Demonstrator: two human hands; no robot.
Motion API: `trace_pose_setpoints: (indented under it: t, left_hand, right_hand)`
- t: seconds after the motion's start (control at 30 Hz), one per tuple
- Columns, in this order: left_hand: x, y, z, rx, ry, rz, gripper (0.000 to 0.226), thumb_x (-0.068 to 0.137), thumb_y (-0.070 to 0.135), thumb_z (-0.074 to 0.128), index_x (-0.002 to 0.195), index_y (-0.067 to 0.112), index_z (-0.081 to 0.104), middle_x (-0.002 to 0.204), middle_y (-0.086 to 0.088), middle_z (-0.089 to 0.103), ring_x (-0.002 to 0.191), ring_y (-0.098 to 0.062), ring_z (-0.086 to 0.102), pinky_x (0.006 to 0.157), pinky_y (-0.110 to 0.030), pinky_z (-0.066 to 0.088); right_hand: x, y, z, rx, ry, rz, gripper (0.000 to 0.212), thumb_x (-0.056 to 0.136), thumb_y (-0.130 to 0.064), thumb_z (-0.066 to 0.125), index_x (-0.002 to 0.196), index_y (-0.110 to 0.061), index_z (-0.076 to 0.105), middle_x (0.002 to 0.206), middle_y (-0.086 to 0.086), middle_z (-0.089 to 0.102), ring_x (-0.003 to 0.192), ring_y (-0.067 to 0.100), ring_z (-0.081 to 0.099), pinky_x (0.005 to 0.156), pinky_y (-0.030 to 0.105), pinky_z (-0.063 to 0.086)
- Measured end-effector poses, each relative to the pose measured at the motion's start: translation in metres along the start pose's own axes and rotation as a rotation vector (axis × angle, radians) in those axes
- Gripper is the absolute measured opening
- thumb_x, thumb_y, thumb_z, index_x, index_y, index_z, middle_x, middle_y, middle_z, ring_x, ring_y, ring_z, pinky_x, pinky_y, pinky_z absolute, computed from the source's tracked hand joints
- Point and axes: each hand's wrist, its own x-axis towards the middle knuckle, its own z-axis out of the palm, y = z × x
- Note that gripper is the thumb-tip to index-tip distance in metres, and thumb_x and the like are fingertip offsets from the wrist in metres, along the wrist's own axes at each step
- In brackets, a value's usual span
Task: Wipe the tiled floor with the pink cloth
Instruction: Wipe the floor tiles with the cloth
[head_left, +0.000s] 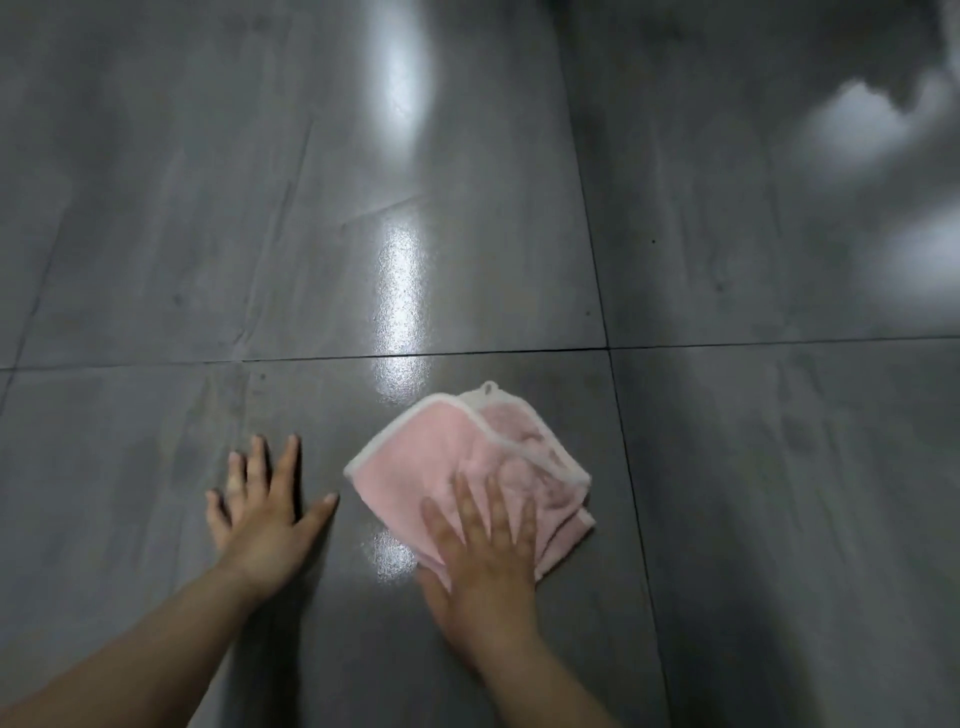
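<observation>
Reaching in from the near edge: left forearm from the lower left corner, right forearm from bottom centre. Resting the left hand palm down on the tiled floor, fingers straight and spread wide, thumb angled toward the cloth, holding nothing. Pressing the right hand flat on the near part of the pink cloth, fingers straight and slightly apart, none curled round the fabric. Leaving a strip of bare tile between left thumb and cloth. Lying folded on the near centre tile, just right of the left hand: cloth edged in white, with a small white loop at the far corner. Running crosswise just beyond that loop: a dark grout line, met right of the cloth by a second grout line heading away. Showing farther out: a bright glare streak and, at far right, blurred pale reflections.
</observation>
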Motion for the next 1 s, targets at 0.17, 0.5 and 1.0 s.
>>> trace_pose_setpoints:
  t: [0.17, 0.5, 1.0]
  left_hand:
    - [-0.003, 0.004, -0.004, 0.003, -0.027, 0.010, 0.070, 0.087, 0.038, 0.049, 0.143, 0.027, 0.007, 0.156, -0.005, -0.008, 0.142, -0.022, -0.012, 0.114, -0.043, -0.004]
    - [-0.041, 0.092, 0.007, 0.005, -0.026, 0.533, 0.050, 0.072, 0.021, 0.049, 0.114, -0.006, 0.057, 0.114, -0.030, 0.060, 0.104, -0.049, 0.056, 0.091, -0.057, 0.042]
    - [-0.171, 0.308, 0.046, 0.171, -0.322, 1.039, 0.030, 0.078, -0.005, 0.060, 0.108, -0.004, 0.061, 0.111, -0.032, 0.062, 0.102, -0.048, 0.057, 0.090, -0.053, 0.041]
  right_hand:
    - [0.004, 0.101, -0.020, -0.125, 0.047, -0.135, 0.053, 0.072, -0.026, 0.045, 0.125, -0.024, 0.041, 0.134, 0.006, 0.048, 0.119, 0.032, 0.047, 0.099, 0.048, 0.035]
    - [-0.041, 0.151, -0.111, 0.220, 0.100, 0.384, 0.049, 0.071, -0.015, 0.036, 0.110, -0.015, 0.066, 0.114, 0.018, 0.066, 0.094, 0.029, 0.068, 0.074, 0.030, 0.054]
    - [-0.292, 0.138, -0.221, 0.766, 0.766, 1.420, 0.036, 0.090, -0.004, 0.052, 0.123, -0.016, 0.052, 0.106, -0.010, 0.056, 0.102, 0.001, 0.051, 0.069, -0.010, 0.030]
